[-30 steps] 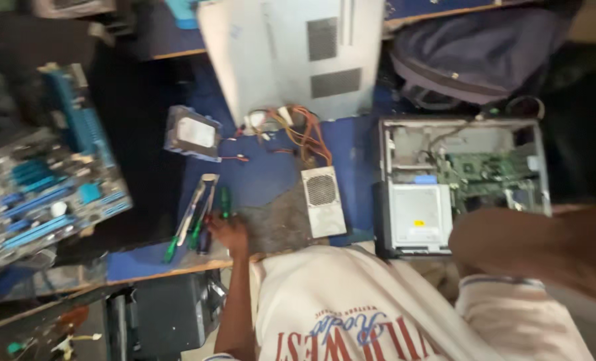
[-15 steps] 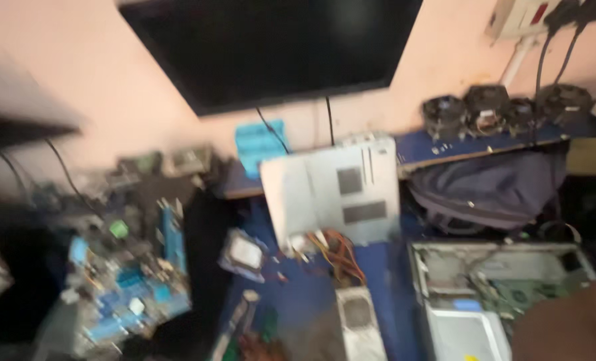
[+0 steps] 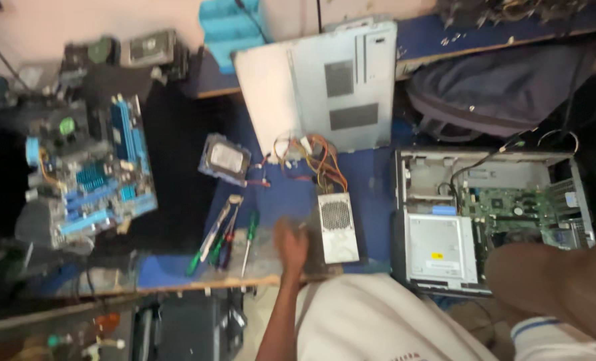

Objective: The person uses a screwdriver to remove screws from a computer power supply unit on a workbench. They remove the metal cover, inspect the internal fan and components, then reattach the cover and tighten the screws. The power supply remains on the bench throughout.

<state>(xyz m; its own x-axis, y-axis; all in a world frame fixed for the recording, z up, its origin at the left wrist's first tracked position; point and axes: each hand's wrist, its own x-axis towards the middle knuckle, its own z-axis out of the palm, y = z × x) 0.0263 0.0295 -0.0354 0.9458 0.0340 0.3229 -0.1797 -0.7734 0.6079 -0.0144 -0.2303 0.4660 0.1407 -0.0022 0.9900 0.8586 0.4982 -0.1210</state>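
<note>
Blue cloth is covering the cluttered workbench (image 3: 291,194), and computer parts are lying all over it. Near the front edge the left hand (image 3: 291,246) is resting flat on the cloth, fingers (image 3: 283,227) loosely spread and holding nothing as far as the blur lets me judge. It is lying just beside the grey metal power supply box with a round fan grille (image 3: 338,227), perhaps brushing its left side; whether they are touching cannot be told. A bundle of orange, yellow and red wires (image 3: 315,157) is trailing from the box's far end.

On the hand's other side, a row of green- and red-handled screwdrivers (image 3: 221,237) is lying close by. Beyond them a silver hard drive in a clear bag (image 3: 226,159) is sitting, and farther back a grey metal case side panel (image 3: 325,87) is leaning upright. Off to the left, a blue circuit board with blue slots (image 3: 91,167) is resting on a dark stack.

At the right, an open grey desktop computer case with a green board inside (image 3: 485,220) is lying on its side. The right arm (image 3: 558,281) is crossing the lower right corner in front of that case; its hand is cut off, so its grip cannot be made out. A dark backpack (image 3: 498,87) is slumping behind the case. Everything is blurred by motion.
</note>
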